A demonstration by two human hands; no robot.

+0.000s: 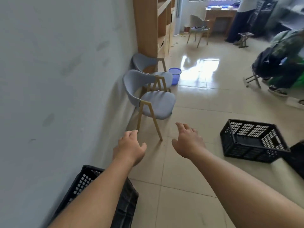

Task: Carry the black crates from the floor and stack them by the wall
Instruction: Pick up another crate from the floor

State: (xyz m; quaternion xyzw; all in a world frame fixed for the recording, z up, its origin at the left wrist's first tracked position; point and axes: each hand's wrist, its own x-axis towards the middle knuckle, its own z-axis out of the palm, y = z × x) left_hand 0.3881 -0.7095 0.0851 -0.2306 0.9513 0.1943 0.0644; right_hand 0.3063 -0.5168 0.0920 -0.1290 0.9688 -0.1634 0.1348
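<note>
A black perforated crate sits empty on the tiled floor at the right. The dark corner of another crate shows at the right edge just behind it. A third black crate stands against the wall at the bottom left, partly hidden under my left forearm. My left hand is stretched forward above the floor with its fingers loosely curled and nothing in it. My right hand reaches forward beside it, fingers spread and empty, well left of the floor crate.
Two grey chairs with wooden legs stand along the white wall ahead. A blue bucket sits past them by a wooden shelf unit. A seated person is at the right; another chair and a desk stand far back.
</note>
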